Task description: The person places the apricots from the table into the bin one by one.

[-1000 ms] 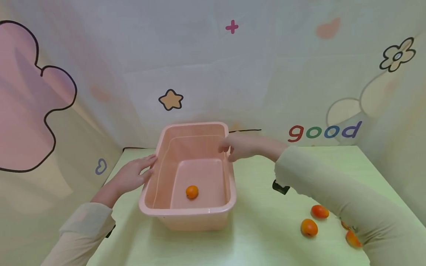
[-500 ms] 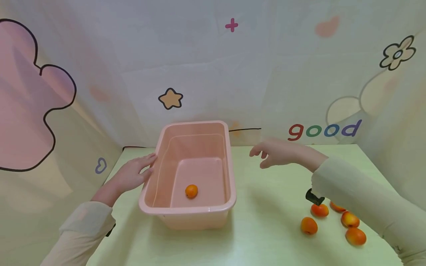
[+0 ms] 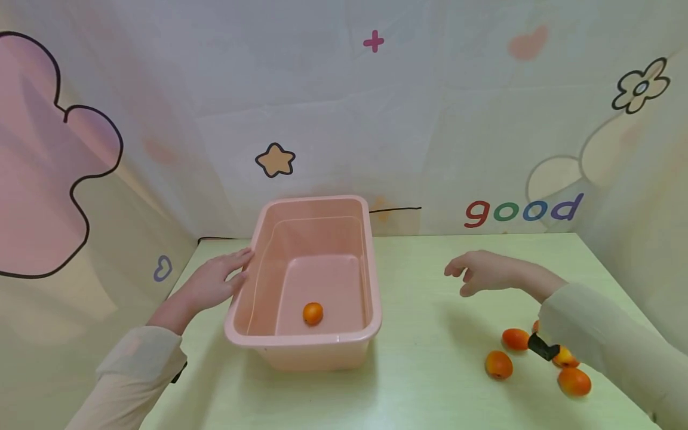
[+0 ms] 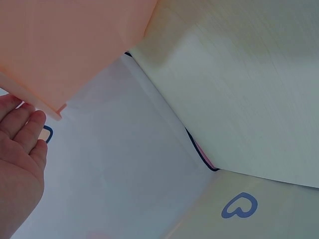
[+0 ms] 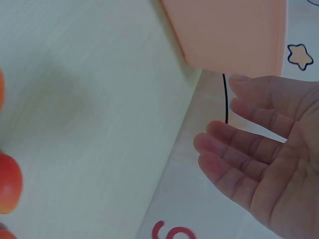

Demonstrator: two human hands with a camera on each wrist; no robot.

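A deep pink plastic tub [image 3: 322,341] stands left of centre on the pale green table. Inside it, a small smooth orange fruit [image 3: 313,313] lies on the floor near the front. My left hand [image 3: 212,280] rests at the tub's left rim with its fingers fairly straight; the left wrist view has these fingers [image 4: 25,124] right at the rim. To the right of the tub, my right hand [image 3: 486,272] hovers over the table, holding nothing. In the right wrist view its fingers [image 5: 239,149] are loosely bent and spread, palm bare.
At the front right lie several orange-red fruits, among them an orange one [image 3: 499,365], a redder one [image 3: 516,339] and another [image 3: 574,381]. My right sleeve [image 3: 607,340] partly covers the group. A cloth backdrop [image 3: 322,107] with printed drawings stands behind the table [image 3: 419,382].
My right hand has moved from the tub's right rim out to the right and lower, toward the loose fruits. The fruit in the tub has shifted slightly. My left hand stays put.
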